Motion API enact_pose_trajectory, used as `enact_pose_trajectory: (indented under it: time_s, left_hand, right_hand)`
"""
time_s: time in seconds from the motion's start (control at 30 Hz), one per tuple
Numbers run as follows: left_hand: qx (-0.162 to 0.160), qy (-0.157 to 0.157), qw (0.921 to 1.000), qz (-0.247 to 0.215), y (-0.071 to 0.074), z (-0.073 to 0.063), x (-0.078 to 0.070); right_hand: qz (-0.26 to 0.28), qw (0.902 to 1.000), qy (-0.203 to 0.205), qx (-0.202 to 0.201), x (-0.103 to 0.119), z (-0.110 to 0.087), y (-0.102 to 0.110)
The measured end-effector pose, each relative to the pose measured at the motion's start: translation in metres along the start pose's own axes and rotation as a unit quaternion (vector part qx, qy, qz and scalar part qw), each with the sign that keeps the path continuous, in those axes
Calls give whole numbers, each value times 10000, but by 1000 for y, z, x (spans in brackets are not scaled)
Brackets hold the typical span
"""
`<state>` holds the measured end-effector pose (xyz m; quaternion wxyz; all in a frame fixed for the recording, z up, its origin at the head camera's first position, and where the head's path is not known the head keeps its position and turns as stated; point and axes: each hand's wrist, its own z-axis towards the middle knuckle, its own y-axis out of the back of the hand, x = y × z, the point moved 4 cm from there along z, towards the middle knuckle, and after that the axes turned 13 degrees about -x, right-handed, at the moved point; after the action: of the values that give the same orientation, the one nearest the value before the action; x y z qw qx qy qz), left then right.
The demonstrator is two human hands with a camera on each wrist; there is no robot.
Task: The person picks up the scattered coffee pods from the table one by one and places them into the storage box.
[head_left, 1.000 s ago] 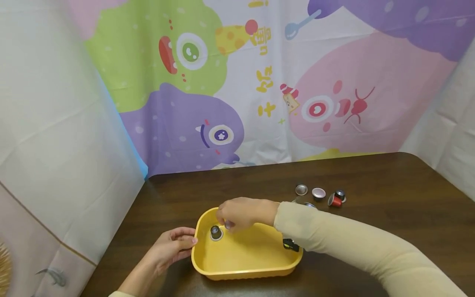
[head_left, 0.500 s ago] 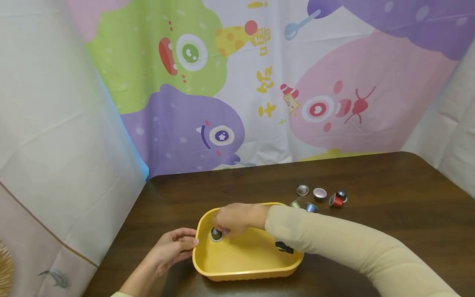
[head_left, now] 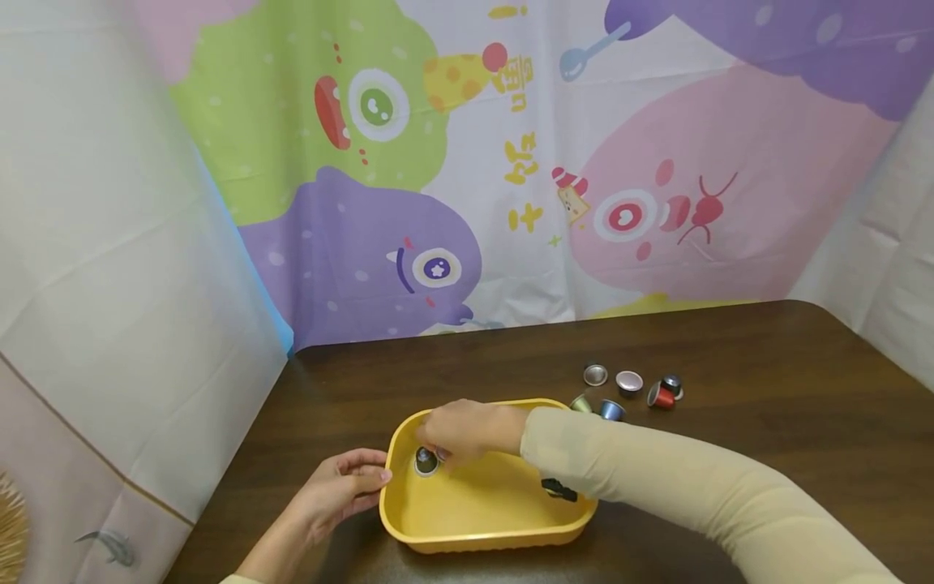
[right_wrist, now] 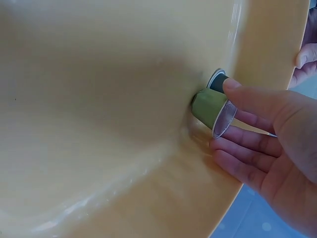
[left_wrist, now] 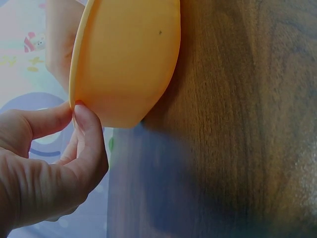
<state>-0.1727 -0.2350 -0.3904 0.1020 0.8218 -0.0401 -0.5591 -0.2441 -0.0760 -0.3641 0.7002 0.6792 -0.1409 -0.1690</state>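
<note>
A yellow plastic basin [head_left: 481, 519] stands on the table. My left hand [head_left: 343, 491] pinches its left rim between thumb and fingers, as the left wrist view shows. Inside the basin, my right hand [head_left: 463, 430] reaches down into the far left corner. It holds a green coffee capsule [right_wrist: 209, 106] by its silvery rim end, low against the basin's bottom. Right beside that one, a dark coffee capsule [head_left: 426, 461] stands upside down on its rim. In the head view the right fingers mostly cover the green capsule.
Several more capsules lie on the brown table [head_left: 788, 389] behind the basin: a red one [head_left: 661, 396], a blue one [head_left: 611, 410], a pale green one [head_left: 580, 404] and others. A small black object [head_left: 559, 489] shows under the right sleeve. A cartoon-printed cloth [head_left: 511, 162] hangs behind.
My right hand has sunk lower into the basin with the green capsule, close to the dark one. The sleeve has shifted left, uncovering the blue and pale green capsules. The left hand stays put.
</note>
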Motion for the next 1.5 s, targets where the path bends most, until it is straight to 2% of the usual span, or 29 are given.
enact_pose_trajectory:
  time_s: [0.5,0.77,0.97,1.2,1.5]
  left_hand:
    - [-62,29,10000,30,-3,1,1]
    - [-101,39,9999,19,-4,1,1]
    - [-203,71,9997,63,-2,2,1]
    - [-178,30,9998,102,-1,2,3]
    - [-278,44,9995,120,-1,2,3]
  right_hand:
    - [-126,9997,-123,-196,2,-1,-1]
    - [-250,9993,-128,-247,-1,-7,7]
    - [-380,9991,-134,-143,-7,-20,19]
    - [-27,9991,-430,34,-18,-40,30]
    - [257,9978,-427,-429,-30,-65,41]
